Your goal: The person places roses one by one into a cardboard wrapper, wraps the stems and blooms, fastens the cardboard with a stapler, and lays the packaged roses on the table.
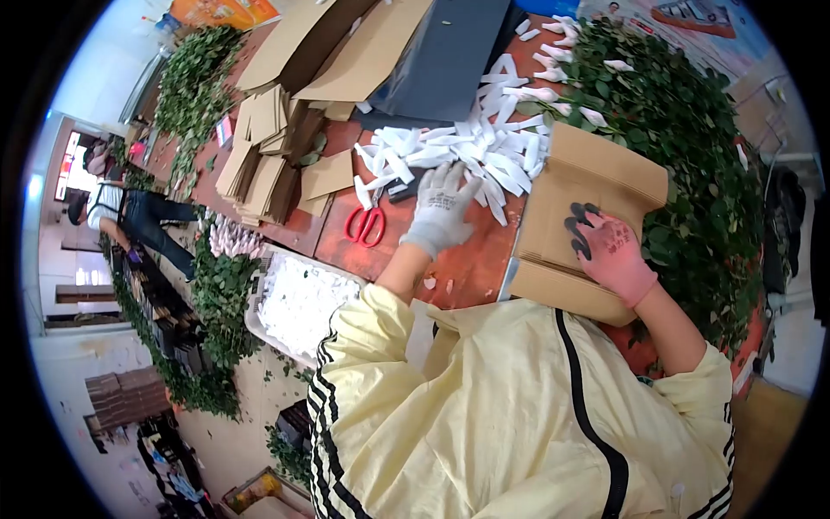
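Note:
My left hand (441,209), in a pale grey glove, reaches to the near edge of a heap of white sleeve-like strips (471,149). Its fingers are stretched forward and spread, the tips among the strips; no strip shows in its grip. My right hand (612,253), in a pink glove with dark fingertips, rests over a creased sheet of brown cardboard (596,164). Those fingers are bent but apart, holding nothing that I can see. Red-handled scissors (366,225) lie left of my left hand, beside a small black object (402,190).
Leafy rose stems (683,173) with pale pink buds pile up at the right. Folded cardboard pieces (259,164) are stacked at the left. A white basket (298,307) of white bits stands by my left elbow. Another person (130,212) bends over flowers at far left.

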### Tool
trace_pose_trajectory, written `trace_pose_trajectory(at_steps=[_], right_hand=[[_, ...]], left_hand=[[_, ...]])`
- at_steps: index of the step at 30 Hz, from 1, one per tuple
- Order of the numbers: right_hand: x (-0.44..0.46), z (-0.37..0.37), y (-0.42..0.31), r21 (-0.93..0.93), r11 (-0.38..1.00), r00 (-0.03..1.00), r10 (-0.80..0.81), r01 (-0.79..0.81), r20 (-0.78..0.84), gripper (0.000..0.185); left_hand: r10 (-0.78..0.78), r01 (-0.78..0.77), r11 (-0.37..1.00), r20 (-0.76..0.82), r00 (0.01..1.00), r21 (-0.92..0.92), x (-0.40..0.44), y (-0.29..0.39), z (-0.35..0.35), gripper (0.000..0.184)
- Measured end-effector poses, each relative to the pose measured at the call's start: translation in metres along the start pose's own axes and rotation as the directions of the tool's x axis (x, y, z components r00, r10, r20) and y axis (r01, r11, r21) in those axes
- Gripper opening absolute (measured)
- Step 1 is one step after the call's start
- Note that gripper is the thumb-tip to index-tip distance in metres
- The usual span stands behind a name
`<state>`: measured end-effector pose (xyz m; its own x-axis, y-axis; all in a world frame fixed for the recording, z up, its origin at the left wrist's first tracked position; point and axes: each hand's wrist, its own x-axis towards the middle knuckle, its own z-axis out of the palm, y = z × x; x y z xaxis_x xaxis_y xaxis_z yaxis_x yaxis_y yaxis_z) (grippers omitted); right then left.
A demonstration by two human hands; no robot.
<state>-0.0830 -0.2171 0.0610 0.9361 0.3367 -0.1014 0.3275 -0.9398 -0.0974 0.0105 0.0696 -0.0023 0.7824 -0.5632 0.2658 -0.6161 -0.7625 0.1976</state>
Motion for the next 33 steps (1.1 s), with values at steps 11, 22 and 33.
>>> trace_pose_trajectory(at_steps=[11, 22, 33], right_hand=[[0.001, 0.006, 0.002, -0.042, 0.999, 0.999, 0.005, -0.007, -0.035, 0.041], [0.004, -0.013, -0.013, -0.078, 0.995, 0.99, 0.071, -0.062, 0.124, 0.043], [0.006, -0.008, -0.004, 0.014, 1.0, 1.0, -0.002, 0.001, 0.029, 0.036]], left_hand=[[-0.31, 0.318, 0.943, 0.086, 0.947, -0.096, -0.15, 0.002, 0.025, 0.017], [-0.52, 0.536, 0.839, -0.153, 0.84, 0.096, -0.049, -0.16, -0.048, 0.059], [-0.596, 0.39, 0.771, 0.357, 0.719, 0.503, -0.054, -0.236, -0.045, 0.043]])
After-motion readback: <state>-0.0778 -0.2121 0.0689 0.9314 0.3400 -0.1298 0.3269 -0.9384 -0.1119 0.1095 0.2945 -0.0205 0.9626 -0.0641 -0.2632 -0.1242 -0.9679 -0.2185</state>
